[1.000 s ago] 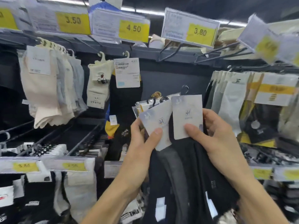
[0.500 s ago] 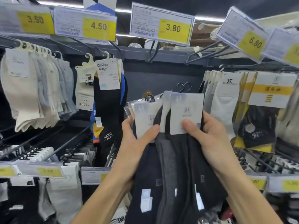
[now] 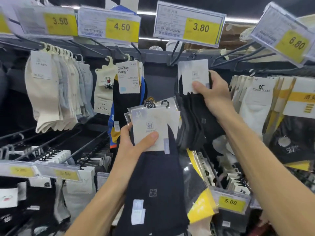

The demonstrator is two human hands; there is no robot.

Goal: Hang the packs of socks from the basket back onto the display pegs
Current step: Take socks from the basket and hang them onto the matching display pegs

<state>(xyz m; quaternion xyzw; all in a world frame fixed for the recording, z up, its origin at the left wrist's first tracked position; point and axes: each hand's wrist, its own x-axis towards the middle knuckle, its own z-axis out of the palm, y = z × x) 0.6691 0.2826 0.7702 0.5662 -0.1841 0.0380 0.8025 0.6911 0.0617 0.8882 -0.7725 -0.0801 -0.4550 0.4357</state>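
Right hand (image 3: 214, 94) now raised, gripping one dark sock pack (image 3: 193, 75) under the 3.80 tag (image 3: 189, 24), left hand (image 3: 134, 147) gripping remaining packs (image 3: 150, 130) lower down

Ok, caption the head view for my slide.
Right hand holds a dark sock pack up by the peg under the 3.80 tag; left hand grips more packs.
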